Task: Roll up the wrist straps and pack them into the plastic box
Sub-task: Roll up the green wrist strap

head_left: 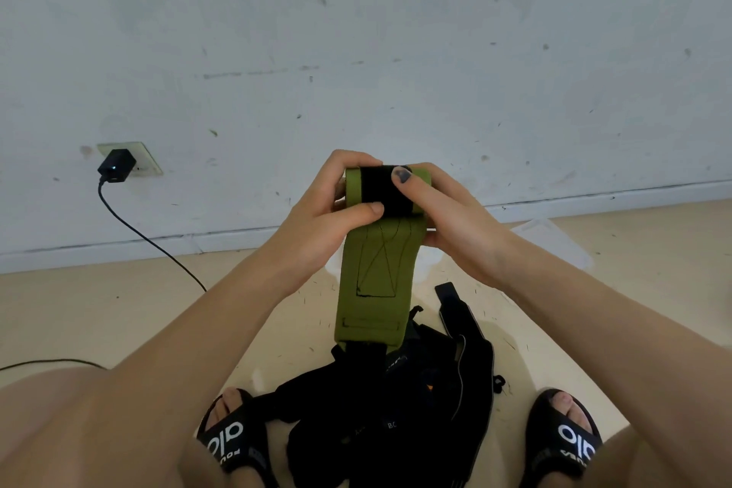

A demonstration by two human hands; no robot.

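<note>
Ok so from the head view I can't really make out the plastic box. There's a pale, see-through shape on the floor behind my right wrist, too washed out to call, and I can't see anything in it.

The strap I'm working on is the green wrist strap, held up in front of me at about the middle of the view, above the floor. Its top end is wound into a roll with a black band across it, and the loose tail hangs straight down toward the pile of black straps lying on the floor between my two black slides.

Left hand grips the left end of the roll: fingers curled over the top, thumb pressed flat along the lower edge of the black band. Right hand has the other end, thumb pushed down on the front of the band, remaining fingers wrapped round behind where I can't see them well. Both forearms angle inward and up toward the roll.

Off to the left a black charger sits in a wall socket, cable trailing down onto the floor.
</note>
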